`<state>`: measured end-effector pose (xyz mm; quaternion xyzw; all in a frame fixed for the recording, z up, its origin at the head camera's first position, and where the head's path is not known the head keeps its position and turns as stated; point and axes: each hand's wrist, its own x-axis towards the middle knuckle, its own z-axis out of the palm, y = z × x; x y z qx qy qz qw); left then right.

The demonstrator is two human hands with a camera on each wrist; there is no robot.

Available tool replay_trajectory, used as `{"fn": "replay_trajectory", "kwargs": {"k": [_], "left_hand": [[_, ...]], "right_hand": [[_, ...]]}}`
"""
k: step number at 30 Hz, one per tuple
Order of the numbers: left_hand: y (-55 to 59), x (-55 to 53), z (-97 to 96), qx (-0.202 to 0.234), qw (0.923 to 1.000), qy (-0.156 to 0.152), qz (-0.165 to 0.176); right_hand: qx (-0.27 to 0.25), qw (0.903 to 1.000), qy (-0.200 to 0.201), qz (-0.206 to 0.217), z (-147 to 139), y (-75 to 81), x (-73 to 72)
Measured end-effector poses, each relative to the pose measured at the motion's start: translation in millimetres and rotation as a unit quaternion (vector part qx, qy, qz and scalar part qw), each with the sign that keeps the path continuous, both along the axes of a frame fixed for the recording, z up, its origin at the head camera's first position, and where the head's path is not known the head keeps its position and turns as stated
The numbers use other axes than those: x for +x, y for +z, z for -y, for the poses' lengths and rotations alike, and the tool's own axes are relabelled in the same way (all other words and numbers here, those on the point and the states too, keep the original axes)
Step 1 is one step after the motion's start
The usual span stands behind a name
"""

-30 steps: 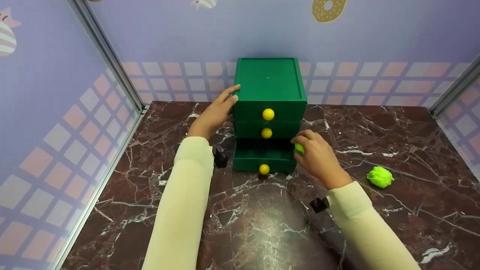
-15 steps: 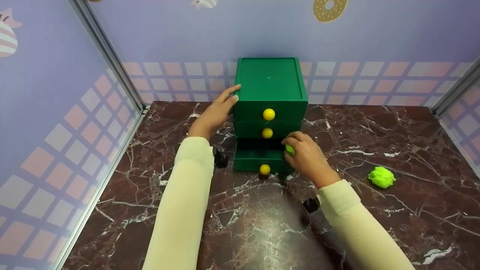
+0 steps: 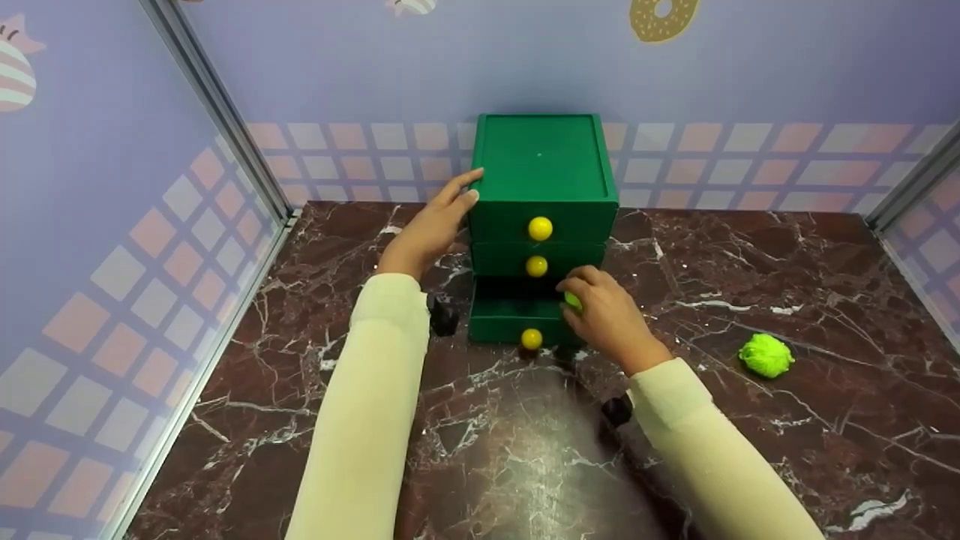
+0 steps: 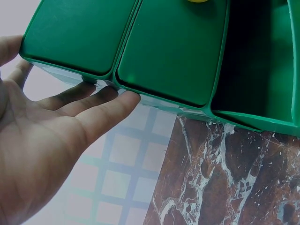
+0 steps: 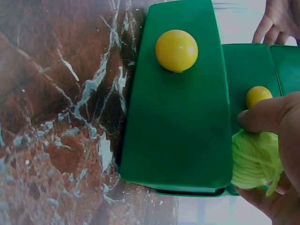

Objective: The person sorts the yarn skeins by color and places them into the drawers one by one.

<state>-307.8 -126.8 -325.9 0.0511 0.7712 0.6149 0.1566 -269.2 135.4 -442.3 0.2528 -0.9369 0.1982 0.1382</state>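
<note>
A green three-drawer cabinet (image 3: 540,157) with round yellow knobs stands against the back wall. Its bottom drawer (image 3: 499,328) is pulled out; the two upper drawers are closed. My left hand (image 3: 429,229) rests on the cabinet's left side, and the left wrist view shows its fingers (image 4: 110,108) extended along that side. At the right end of the bottom drawer's opening, my right hand (image 3: 611,315) grips a lime-green ball of yarn (image 5: 255,159) between thumb and fingers. In the head view that yarn is mostly hidden by the hand.
A second bright green yarn ball (image 3: 766,355) lies on the dark red marble-patterned table (image 3: 510,450), right of the right hand. Patterned purple panels (image 3: 360,75) enclose the table at the back and sides.
My right hand has moved left with the yarn ball, from beside the drawer's right edge to over its opening. The left hand has stayed on the cabinet.
</note>
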Motion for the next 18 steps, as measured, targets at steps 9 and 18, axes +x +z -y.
{"fn": "replay_trajectory", "kwargs": {"k": [9, 18], "left_hand": [[0.9, 1.3, -0.3, -0.005, 1.0, -0.002, 0.0], [1.0, 0.9, 0.1, -0.003, 1.0, -0.001, 0.003]], "right_hand": [[0.002, 1.0, 0.002, 0.004, 3.4, -3.0, 0.1], [-0.002, 1.0, 0.002, -0.005, 1.4, -1.5, 1.5]]}}
